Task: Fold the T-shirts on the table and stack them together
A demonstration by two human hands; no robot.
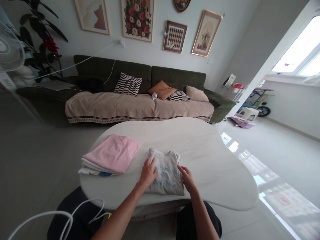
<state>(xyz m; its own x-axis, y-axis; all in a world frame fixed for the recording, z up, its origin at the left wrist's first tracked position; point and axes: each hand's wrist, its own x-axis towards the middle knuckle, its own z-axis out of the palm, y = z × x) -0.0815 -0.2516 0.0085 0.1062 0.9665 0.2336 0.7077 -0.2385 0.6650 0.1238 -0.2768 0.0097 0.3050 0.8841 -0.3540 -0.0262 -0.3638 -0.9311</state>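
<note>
A folded grey T-shirt (166,173) with blue lettering lies near the front edge of a white rounded table (205,150). My left hand (148,173) rests flat on the shirt's left side, fingers stretched out. My right hand (187,177) touches the shirt's right edge, fingers slightly curled over the fabric. To the left on the table sits a stack of folded clothes (110,156) with a pink piece on top and white ones under it.
A dark green sofa (175,75) with a beige cover and several cushions stands behind the table. White cables (67,218) trail at the lower left. A fan (10,50) and a plant (45,40) are at far left. Glossy floor lies to the right.
</note>
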